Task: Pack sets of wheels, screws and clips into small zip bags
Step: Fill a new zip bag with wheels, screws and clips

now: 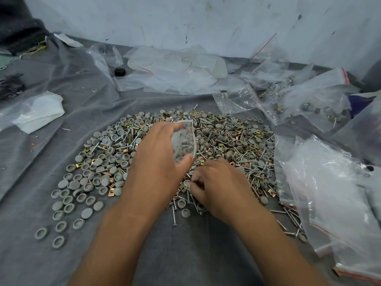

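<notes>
A wide heap of grey wheels [99, 162], silver screws [253, 172] and brass clips [223, 145] lies on the grey cloth [185, 254]. My left hand [158, 159] grips a small clear zip bag [184, 139] above the heap, its mouth held open between thumb and fingers. Just to its right, my right hand [218, 186] is down in the pile with fingers curled, pinching among screws and a grey wheel; what exactly it holds is hidden by the fingers.
Filled zip bags [305, 100] are piled at the back right. Empty bags [177, 69] lie spread along the white wall. Larger clear bags [329, 193] lie on the right, and a white cloth in plastic [39, 112] on the left.
</notes>
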Action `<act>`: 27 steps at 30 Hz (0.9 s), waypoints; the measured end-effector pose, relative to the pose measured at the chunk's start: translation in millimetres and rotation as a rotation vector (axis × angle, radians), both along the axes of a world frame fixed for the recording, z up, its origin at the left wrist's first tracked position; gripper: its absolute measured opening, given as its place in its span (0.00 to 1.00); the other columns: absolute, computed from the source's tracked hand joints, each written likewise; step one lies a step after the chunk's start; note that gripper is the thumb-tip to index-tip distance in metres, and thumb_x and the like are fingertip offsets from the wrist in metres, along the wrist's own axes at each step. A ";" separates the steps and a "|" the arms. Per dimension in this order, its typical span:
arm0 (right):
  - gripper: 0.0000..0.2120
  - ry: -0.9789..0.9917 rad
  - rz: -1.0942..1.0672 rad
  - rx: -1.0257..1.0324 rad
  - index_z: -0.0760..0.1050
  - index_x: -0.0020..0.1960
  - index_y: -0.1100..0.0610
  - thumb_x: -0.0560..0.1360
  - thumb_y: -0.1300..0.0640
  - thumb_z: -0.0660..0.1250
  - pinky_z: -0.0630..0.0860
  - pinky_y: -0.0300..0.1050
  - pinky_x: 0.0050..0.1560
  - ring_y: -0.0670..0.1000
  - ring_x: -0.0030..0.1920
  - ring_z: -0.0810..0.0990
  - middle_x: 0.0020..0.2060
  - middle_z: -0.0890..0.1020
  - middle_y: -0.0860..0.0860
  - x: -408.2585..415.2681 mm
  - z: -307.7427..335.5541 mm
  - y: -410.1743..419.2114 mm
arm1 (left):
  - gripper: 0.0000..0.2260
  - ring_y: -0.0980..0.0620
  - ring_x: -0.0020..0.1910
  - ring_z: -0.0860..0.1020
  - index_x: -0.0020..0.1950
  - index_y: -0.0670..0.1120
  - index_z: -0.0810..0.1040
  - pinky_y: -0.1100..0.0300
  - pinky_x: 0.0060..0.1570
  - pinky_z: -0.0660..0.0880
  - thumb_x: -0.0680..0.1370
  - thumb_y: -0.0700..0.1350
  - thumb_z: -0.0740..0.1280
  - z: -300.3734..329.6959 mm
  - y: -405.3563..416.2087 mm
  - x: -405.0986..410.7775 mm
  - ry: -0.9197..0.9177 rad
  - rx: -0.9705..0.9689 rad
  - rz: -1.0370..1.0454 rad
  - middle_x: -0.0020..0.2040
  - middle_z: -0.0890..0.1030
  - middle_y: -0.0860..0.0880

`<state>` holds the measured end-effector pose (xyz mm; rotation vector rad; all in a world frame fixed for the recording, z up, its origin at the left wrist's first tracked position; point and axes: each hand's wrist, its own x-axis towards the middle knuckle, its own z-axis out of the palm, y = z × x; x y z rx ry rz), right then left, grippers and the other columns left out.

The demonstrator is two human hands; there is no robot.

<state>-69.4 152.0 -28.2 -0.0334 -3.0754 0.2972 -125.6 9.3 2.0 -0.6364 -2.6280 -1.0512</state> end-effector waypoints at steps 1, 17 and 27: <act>0.12 -0.007 0.003 -0.003 0.78 0.51 0.46 0.80 0.39 0.62 0.67 0.47 0.47 0.50 0.54 0.73 0.49 0.78 0.45 -0.6 -0.4 -0.9 | 0.27 0.63 0.48 0.70 0.69 0.55 0.72 0.70 0.48 0.65 0.72 0.49 0.76 -0.1 -0.1 0.3 0.001 -0.001 0.000 0.56 0.68 0.63; 0.08 -0.061 0.182 -0.100 0.75 0.58 0.44 0.80 0.50 0.61 0.70 0.45 0.46 0.49 0.55 0.74 0.53 0.76 0.45 -1.8 -0.2 -7.2 | 0.27 0.60 0.51 0.71 0.71 0.54 0.71 0.65 0.53 0.67 0.73 0.49 0.75 1.5 -2.5 1.6 -0.006 0.006 -0.009 0.58 0.69 0.62; 0.03 -0.129 0.129 -0.148 0.77 0.51 0.44 0.79 0.46 0.67 0.73 0.47 0.49 0.48 0.53 0.77 0.49 0.77 0.42 -4.1 5.9 -6.7 | 0.28 0.61 0.49 0.70 0.71 0.54 0.71 0.72 0.46 0.64 0.73 0.48 0.75 0.4 -3.3 1.0 -0.004 -0.003 -0.011 0.57 0.69 0.63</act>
